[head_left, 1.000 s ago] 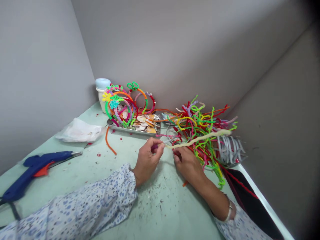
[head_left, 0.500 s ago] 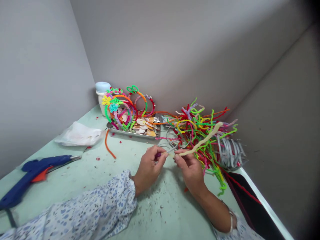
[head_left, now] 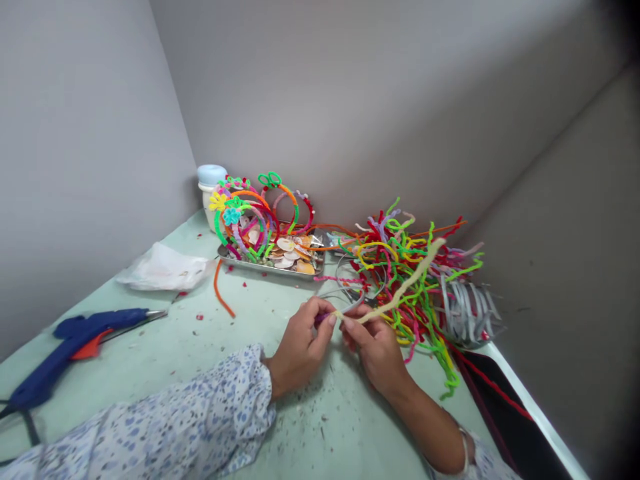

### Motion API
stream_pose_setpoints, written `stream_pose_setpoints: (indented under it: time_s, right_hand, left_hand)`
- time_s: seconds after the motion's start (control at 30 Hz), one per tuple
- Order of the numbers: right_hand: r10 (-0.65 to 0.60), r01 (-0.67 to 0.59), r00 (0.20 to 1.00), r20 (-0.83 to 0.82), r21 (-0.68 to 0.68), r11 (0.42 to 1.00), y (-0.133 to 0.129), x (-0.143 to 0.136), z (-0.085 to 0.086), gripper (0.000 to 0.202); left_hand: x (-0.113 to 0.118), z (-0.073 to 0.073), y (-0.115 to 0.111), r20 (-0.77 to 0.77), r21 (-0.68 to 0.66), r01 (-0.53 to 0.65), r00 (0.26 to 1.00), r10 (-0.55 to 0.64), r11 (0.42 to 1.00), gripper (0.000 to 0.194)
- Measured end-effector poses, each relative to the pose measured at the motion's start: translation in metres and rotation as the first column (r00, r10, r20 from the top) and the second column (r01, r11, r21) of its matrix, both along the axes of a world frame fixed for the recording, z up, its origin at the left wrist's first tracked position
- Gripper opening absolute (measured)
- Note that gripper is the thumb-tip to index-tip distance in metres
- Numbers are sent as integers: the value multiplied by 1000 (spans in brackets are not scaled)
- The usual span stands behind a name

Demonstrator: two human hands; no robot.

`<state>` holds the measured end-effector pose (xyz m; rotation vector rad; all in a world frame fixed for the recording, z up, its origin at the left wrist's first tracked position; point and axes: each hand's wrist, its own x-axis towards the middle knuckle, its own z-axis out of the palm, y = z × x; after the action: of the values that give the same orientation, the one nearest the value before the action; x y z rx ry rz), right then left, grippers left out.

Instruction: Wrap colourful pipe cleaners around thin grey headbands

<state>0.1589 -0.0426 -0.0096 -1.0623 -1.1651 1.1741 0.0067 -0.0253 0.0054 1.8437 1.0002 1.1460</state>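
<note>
My left hand (head_left: 301, 345) is closed, thumb against fingers, on a thin grey headband (head_left: 357, 304). Purple fuzzy wrapping (head_left: 321, 319) shows on the band between those fingers. In my right hand (head_left: 379, 355) a cream pipe cleaner (head_left: 413, 280) is pinched; its long free end slants up to the right. At the left fingertips, its near end touches or wraps the band. The fingertips of both hands almost meet. Behind them lies a tangled heap of coloured pipe cleaners (head_left: 423, 259), which partly backs the band.
A metal tray (head_left: 270, 269) holds shell-like pieces and several decorated headbands (head_left: 295, 217). On the left lie a blue glue gun (head_left: 75, 343) and a plastic bag (head_left: 163, 270). A lidded jar (head_left: 211, 177) stands behind. Bundled grey headbands (head_left: 470, 310) sit at the right edge.
My right hand has moved left, up against my left fingertips. The cream pipe cleaner's near end now meets the headband there. The whole view has shifted slightly.
</note>
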Motion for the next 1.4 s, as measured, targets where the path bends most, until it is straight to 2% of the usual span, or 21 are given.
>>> stream_pose_setpoints:
  time_s: [0.5,0.9,1.17,1.4]
  right_hand:
    - [24,-22,996,88,-29,999,-1,1,-2,21]
    - [-45,57,991,130,-96,994,-1,-2,4,22]
    - [0,-14,995,-102,-130,991,5,2,-12,16]
    - [-16,-35,971,-239,-209,977,5,-1,-5,20]
  left_hand:
    - [-1,-1,-3,37,-54,37,999,-35,998,16]
    - [-2,-2,-4,15,-67,92,996,-91,993,20]
    - [-2,0,-5,14,-61,114,993,-114,992,21]
    - [-1,-1,-6,-4,-50,140,990,-140,989,20]
